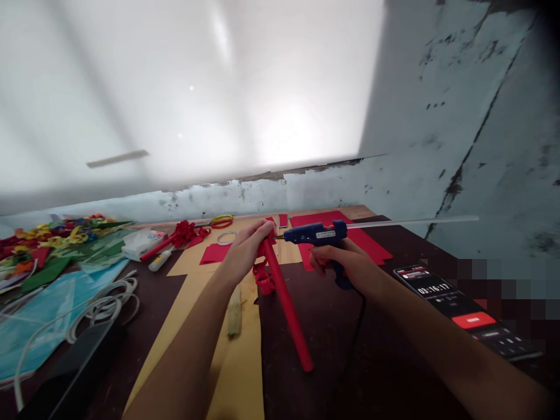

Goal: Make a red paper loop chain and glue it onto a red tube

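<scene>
A red paper tube (289,309) slants toward me over the table, its far end gripped by my left hand (247,251). Below that hand, curled red paper pieces (263,280) hang against the tube. My right hand (339,262) is wrapped round the handle of a blue hot glue gun (315,234). The gun's nozzle points left, at or very close to the tube beside my left fingers; whether it touches I cannot tell. A long clear glue stick (415,222) sticks out of the gun's back.
Red paper sheets (367,242) and tan paper (175,344) lie on the dark table. A phone (464,309) showing a timer is at right. Scissors (221,221), a tape roll (226,237), a red flower (184,233), a glue bottle (160,260) and a coiled cable (100,303) are leftward.
</scene>
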Tool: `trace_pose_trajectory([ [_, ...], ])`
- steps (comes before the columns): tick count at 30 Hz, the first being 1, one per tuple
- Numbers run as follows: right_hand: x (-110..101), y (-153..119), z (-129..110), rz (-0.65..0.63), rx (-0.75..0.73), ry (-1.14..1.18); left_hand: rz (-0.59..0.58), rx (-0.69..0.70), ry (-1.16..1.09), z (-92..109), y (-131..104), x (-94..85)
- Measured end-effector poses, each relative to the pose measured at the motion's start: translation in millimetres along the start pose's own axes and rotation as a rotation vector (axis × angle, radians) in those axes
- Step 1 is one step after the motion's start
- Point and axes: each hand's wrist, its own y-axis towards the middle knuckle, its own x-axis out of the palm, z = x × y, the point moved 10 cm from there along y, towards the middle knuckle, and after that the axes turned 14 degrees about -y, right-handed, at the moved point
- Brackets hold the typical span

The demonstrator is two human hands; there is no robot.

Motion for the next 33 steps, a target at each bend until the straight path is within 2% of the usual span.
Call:
trace_pose_trajectory([
  [33,1.1,-3.0,0.4,-0.031,0.038,-0.092,0.005,0.018,-0.006,-2.4,-0.2,-2.7],
])
